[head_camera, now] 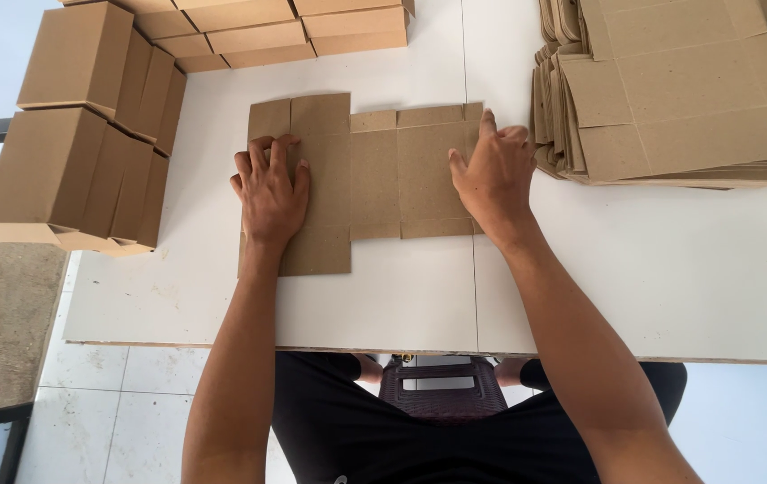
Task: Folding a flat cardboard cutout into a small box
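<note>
A flat, unfolded brown cardboard box blank (374, 175) lies on the white table (401, 296) in front of me. My left hand (271, 193) presses palm-down on its left panel, fingers slightly curled near the top flap. On the blank's right end rests my right hand (494, 170), fingers spread and pointing away from me. Neither hand grips anything; both lie flat on the cardboard.
A tall stack of flat cardboard blanks (670, 90) sits at the far right. Folded brown boxes (78, 170) are piled at the left edge, with more boxes (285, 31) along the far edge. The table's near edge is close to my lap.
</note>
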